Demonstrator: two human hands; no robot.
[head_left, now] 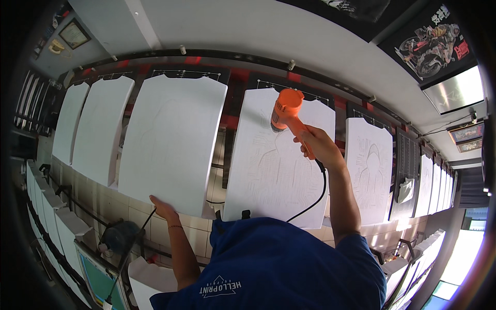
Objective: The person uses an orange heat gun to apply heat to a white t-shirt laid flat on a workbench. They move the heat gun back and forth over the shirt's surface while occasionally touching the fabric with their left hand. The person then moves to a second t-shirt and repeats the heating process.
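My right hand is wrapped round the handle of an orange hair dryer. Its dark nozzle points down and left over a white fabric panel with faint line printing, laid on a dark board. A black cord loops from the handle down behind my blue shirt. At the lower edge of a larger white panel on the left, my left hand is closed on a black cable. The cable runs down to a white connector. My left fingers are partly hidden.
More white panels lie in a row along the rail; a printed one is to the right. Beside it, a dark board carries a crumpled white cloth. Behind me are another row of panels and a dark round container.
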